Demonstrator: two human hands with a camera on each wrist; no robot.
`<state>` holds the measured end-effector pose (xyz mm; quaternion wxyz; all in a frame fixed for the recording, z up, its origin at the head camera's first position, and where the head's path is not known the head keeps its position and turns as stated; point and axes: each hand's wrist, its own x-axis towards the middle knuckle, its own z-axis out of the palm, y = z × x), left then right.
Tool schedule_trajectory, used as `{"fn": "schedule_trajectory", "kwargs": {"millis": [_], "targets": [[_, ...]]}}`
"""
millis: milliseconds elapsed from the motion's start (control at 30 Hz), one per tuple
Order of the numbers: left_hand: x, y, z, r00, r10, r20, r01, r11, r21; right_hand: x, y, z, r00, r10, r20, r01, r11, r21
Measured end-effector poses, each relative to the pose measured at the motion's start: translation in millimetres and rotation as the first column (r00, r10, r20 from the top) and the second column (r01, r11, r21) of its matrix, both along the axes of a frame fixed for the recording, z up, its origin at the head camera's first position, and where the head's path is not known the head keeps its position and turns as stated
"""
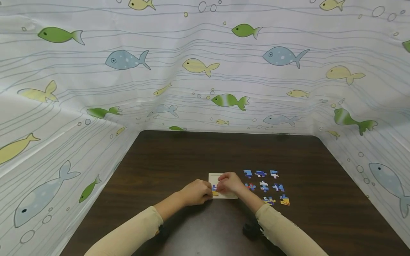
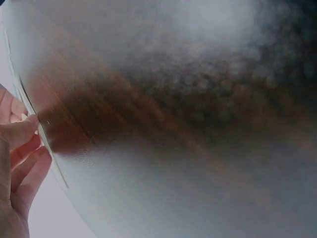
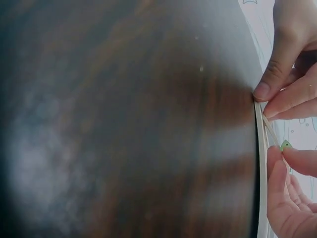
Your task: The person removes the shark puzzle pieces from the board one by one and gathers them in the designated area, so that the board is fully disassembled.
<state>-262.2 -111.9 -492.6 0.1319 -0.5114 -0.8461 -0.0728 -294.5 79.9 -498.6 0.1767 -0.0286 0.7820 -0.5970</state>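
A pale puzzle tray [image 1: 223,196] lies flat on the table, with a blue and yellow puzzle piece [image 1: 215,193] at its left side between the hands. My left hand [image 1: 196,192] is at the tray's lower left corner, its fingers curled and fingertips at the piece. In the right wrist view, the left thumb [image 3: 262,91] touches the tray's near edge. My right hand [image 1: 230,182] is bent over the tray's middle. Its thumb and finger pinch one end of a thin, tilted piece [image 3: 271,127], whose other end meets the left fingertips. The fingers hide part of the tray.
Several loose puzzle pieces [image 1: 264,186] are spread in rows right of the tray, near the right forearm. A dark wooden table [image 1: 179,153] carries everything. A white curtain printed with fish [image 1: 205,46] encloses its back and sides.
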Motion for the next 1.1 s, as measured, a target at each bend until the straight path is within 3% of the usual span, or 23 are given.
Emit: {"fn": "schedule_trajectory", "kwargs": {"millis": [233, 500, 700, 1100], "targets": [[-1.4, 5.9, 0.9, 1.000, 0.010, 0.012, -0.010, 1.000, -0.016, -3.1, 11.7, 0.1, 0.998, -0.021, -0.055, 0.024, 0.998, 0.052], [-2.6, 9.5, 8.9, 0.992, 0.090, 0.092, -0.082, 0.992, -0.092, -5.6, 48.0, 6.3, 0.997, -0.075, -0.028, 0.077, 0.994, 0.080], [-7.0, 10.9, 13.3, 0.985, 0.101, 0.138, -0.086, 0.990, -0.111, -1.8, 73.9, 6.3, 0.996, -0.085, -0.024, 0.087, 0.989, 0.120], [-15.2, 14.7, 13.3, 0.985, 0.110, 0.134, -0.096, 0.990, -0.103, 10.2, 115.5, 5.4, 0.997, -0.081, -0.020, 0.083, 0.991, 0.104]]}}
